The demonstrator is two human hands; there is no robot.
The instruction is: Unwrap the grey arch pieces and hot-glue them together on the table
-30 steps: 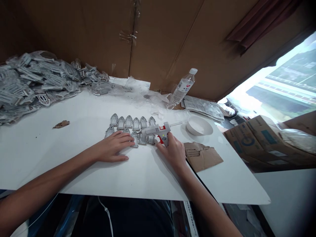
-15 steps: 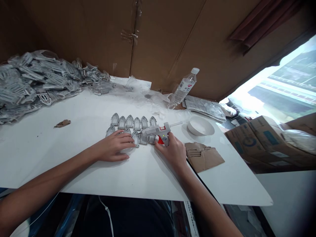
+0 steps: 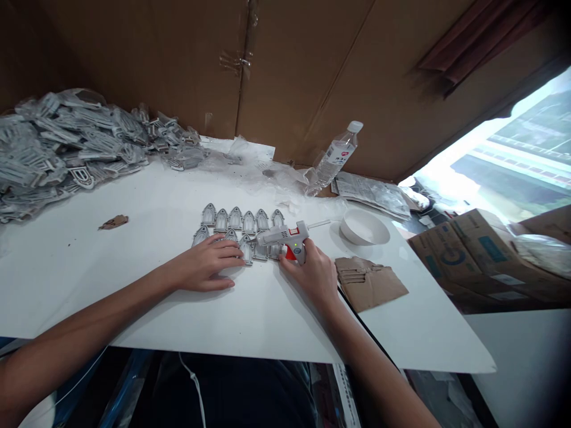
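Observation:
Two rows of small grey arch-shaped plastic pieces [image 3: 241,221] lie on the white board [image 3: 134,285]. My left hand [image 3: 203,267] rests flat on the board, fingers stretched out over the left pieces of the near row. My right hand [image 3: 312,276] is closed around the handle of a white hot glue gun [image 3: 285,238] with a red trigger. Its nozzle points left at the near row of pieces, close to my left fingertips.
A heap of bagged grey pieces [image 3: 66,148] fills the back left. A water bottle [image 3: 336,156], a white bowl [image 3: 364,228], torn cardboard [image 3: 370,282] and a brown scrap [image 3: 113,222] lie around. Cardboard walls stand behind; boxes [image 3: 482,261] sit right of the board.
Both hands and the glue gun stay almost still. The view has shifted slightly.

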